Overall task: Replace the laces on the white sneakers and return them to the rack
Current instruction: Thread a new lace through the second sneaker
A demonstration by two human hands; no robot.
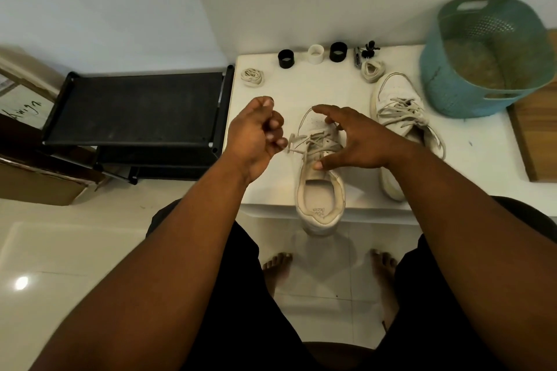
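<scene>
Head view: the near sneaker [319,178] sits on the white table [331,87], heel hanging over the near edge. Left hand [256,135], just left of that sneaker, curls its fingers and pinches the lace [297,141]. Right hand [355,138] hovers over the sneaker's tongue, fingers spread and relaxed. Second sneaker [401,117] lies just right; the black rack [135,111] stands well left.

Single head-worn wide-angle view, looking forward and steeply down from above a seated person. Close range: both forearms fill the lower frame, bare feet show below. White table [301,93] sits mid-frame, wall behind; black shoe rack [135,108] at left. Edges bend from lens distortion.
</scene>
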